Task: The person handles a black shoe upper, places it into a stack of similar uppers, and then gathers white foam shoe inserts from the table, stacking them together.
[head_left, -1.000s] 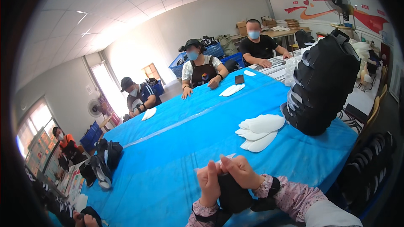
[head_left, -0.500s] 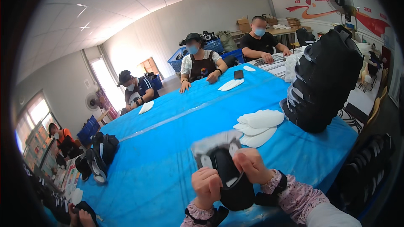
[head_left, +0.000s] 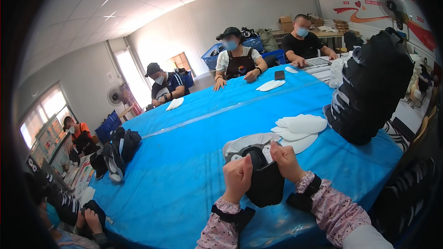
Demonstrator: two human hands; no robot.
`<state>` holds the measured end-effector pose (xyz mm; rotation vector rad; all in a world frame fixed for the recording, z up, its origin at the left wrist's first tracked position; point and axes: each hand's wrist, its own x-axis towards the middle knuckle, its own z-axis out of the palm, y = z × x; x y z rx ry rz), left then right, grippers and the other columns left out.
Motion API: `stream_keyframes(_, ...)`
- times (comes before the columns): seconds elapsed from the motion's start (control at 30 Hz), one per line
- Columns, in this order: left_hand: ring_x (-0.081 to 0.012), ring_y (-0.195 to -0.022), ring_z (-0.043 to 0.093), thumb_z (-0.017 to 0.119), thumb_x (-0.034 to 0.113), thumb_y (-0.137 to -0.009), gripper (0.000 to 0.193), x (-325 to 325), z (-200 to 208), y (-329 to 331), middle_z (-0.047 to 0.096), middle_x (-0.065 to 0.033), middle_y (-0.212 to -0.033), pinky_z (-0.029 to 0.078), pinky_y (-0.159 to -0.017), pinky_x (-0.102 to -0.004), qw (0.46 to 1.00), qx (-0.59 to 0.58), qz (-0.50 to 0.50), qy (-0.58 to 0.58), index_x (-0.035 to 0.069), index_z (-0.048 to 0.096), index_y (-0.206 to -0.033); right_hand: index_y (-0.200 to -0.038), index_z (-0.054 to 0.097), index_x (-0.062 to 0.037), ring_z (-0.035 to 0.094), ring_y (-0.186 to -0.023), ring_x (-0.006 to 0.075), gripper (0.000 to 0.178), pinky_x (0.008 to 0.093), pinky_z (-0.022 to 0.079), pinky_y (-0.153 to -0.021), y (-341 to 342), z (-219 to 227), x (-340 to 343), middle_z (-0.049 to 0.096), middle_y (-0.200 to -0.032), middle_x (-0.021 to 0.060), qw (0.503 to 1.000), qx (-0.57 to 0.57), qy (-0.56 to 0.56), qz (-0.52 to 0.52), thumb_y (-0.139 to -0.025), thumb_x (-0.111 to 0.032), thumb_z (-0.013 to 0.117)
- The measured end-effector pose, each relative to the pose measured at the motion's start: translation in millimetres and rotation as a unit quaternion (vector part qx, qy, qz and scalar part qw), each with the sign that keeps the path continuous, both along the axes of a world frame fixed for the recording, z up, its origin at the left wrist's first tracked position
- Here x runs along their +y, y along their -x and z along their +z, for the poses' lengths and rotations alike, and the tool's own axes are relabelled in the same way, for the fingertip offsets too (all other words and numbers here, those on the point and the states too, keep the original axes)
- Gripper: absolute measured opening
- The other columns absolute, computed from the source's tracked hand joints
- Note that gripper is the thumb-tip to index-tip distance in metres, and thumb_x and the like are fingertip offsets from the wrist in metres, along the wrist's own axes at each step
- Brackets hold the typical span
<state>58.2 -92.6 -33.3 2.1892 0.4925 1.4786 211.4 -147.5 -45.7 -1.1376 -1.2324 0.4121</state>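
Over the near part of the table, both hands grip a black shoe upper (head_left: 266, 188) with a pale grey lining at its far end. My left hand (head_left: 237, 178) is closed on its left edge, thumb pointing up. Opposite it, my right hand (head_left: 287, 161) pinches the right edge. The upper's opening faces up between the fists. Just beyond my right hand lies a fanned pile of white insoles (head_left: 302, 127). A tall stack of nested black shoe uppers (head_left: 369, 92) stands to the right of the insoles.
A blue sheet covers the table (head_left: 184, 157). Black shoe uppers (head_left: 117, 154) are heaped at its left edge. A co-worker's hands (head_left: 92, 219) hold a black piece at lower left. Several people sit around the far side, near smaller insole piles (head_left: 270, 85) and a dark phone (head_left: 279, 75).
Both hands have moved farther out over the table with the upper, keeping their grip. Its pale lining end looks wider and rounder now. The whole view has shifted slightly.
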Motion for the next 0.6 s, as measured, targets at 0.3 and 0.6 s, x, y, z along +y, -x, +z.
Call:
stream_keyframes(0.3,-0.0304,-0.047,0.046,0.037,0.018,-0.092,0.041,2.6,6.8,-3.8,0.044,-0.0118,-0.052,0.032,-0.046,-0.0372,0.999,-0.031,0.036,-0.006,0.002,0.045,-0.055,-0.054,0.042,0.0025,0.034,-0.043,0.0132,0.049,0.0319,0.029,-0.043,-6.0,13.7,-2.6,0.037,-0.046,0.0076,1.000,-0.007,-0.025,-0.016,-0.095,-0.026,0.041)
stream_keyframes(0.6,-0.0297,-0.048,0.047,0.038,0.016,-0.091,0.040,3.7,12.7,4.4,0.044,-0.0121,-0.052,0.032,-0.046,-0.0359,1.000,-0.026,0.009,-0.009,0.003,0.045,-0.055,-0.056,0.042,-0.0020,0.034,-0.051,0.0083,0.048,0.0260,0.030,-0.048,-3.1,19.8,-0.2,0.037,-0.051,0.0007,0.999,-0.040,-0.012,0.018,-0.097,-0.028,0.036)
